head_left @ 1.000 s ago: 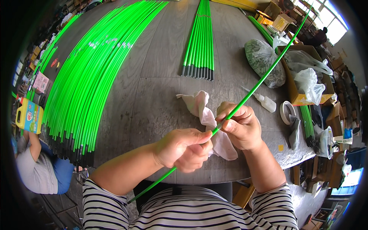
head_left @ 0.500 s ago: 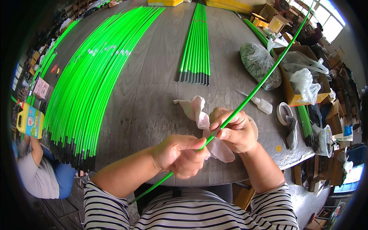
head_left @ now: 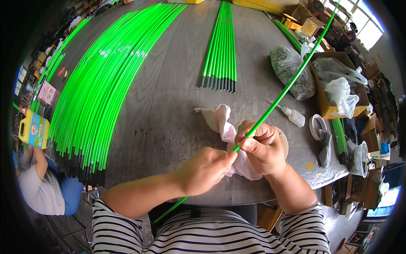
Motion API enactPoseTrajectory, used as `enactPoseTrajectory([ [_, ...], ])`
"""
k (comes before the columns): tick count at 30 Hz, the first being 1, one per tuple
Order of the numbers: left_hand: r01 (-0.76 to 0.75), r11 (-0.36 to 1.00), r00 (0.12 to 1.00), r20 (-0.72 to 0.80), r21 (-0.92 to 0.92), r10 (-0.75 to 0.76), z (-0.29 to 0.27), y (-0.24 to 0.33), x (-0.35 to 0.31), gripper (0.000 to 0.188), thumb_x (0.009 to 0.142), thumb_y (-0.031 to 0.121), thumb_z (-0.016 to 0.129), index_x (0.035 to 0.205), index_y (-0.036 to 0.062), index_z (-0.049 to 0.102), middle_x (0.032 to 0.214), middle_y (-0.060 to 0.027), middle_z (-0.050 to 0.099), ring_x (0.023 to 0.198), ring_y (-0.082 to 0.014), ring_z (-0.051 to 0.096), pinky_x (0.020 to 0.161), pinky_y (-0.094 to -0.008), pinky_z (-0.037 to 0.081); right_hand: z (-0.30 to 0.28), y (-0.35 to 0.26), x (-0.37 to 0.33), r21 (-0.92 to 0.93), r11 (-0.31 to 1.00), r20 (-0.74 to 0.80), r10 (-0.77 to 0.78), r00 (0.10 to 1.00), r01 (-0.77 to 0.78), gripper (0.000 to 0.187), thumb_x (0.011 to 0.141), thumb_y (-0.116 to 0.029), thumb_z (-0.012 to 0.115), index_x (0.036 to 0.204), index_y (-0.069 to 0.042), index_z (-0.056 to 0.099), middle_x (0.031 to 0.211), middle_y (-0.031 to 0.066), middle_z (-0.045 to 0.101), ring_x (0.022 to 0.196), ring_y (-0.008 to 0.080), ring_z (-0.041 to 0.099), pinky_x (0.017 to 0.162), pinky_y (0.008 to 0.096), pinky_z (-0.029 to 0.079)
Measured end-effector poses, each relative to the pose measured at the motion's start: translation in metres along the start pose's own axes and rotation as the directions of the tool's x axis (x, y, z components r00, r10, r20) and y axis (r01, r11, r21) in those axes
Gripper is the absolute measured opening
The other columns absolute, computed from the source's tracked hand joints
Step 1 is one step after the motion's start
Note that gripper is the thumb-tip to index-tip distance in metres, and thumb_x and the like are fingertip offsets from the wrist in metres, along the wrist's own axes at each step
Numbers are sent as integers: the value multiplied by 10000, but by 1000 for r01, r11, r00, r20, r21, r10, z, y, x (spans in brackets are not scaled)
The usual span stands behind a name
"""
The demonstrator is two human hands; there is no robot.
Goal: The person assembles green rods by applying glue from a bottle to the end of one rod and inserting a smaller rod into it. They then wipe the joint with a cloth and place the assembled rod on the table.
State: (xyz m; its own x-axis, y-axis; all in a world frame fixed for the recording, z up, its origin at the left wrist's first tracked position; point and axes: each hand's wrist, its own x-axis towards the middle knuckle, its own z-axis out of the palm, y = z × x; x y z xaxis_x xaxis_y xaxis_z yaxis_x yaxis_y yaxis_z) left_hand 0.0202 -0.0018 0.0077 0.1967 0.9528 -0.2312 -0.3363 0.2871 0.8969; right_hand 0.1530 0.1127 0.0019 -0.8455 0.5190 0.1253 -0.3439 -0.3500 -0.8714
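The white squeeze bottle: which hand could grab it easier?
Probably the right hand: the white squeeze bottle lies nearer it, on that side. The left hand is farther away. Both hold the green rod, though.

Workshop (piled green rods (head_left: 99, 91), cardboard boxes (head_left: 325, 98))

Green rod (head_left: 275, 103) in both hands (head_left: 207, 170) (head_left: 266, 150)

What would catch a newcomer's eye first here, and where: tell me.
Most likely the broad spread of bright green rods with black lower ends, covering much of the left side of the grey table. Next, the single green rod slanting up to the upper right, held by the left hand and right hand. A smaller bundle of green rods lies at the top centre, beyond the hands.
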Motion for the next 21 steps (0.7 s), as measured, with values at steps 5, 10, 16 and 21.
enactPoseTrajectory([
  [5,-120,937,963,-192,328,191,3,-10,3,390,922,339,366,633,79,396,487,38,344,405,-48,303,365,-208,254,2,5,3,-9,1000,-88,14,996,-15,113,780,-91,631,843,1,609,816,35,607,762,83,519,724,240,409],
  [10,-36,985,990,-139,-168,13,-14,3,5,415,922,391,321,612,116,316,481,61,249,365,-26,198,319,-191,151,-8,-22,5,-520,853,-286,-113,952,-55,204,770,-135,653,876,34,612,800,50,618,749,76,543,691,222,438],
  [16,-78,975,996,-66,-207,66,-23,1,6,408,924,370,323,611,110,305,476,58,236,363,-29,195,321,-191,151,-18,-22,-5,-1000,-16,-5,175,985,-2,203,656,-225,673,726,-36,646,568,87,565,512,205,542,499,325,418],
  [21,-92,984,988,-134,-152,71,-14,4,1,352,915,311,346,669,65,394,485,46,278,375,-32,226,342,-188,194,-8,-20,-1,-835,547,-127,-80,989,-64,93,722,-27,652,770,47,623,684,58,593,622,83,546,537,219,421],
])
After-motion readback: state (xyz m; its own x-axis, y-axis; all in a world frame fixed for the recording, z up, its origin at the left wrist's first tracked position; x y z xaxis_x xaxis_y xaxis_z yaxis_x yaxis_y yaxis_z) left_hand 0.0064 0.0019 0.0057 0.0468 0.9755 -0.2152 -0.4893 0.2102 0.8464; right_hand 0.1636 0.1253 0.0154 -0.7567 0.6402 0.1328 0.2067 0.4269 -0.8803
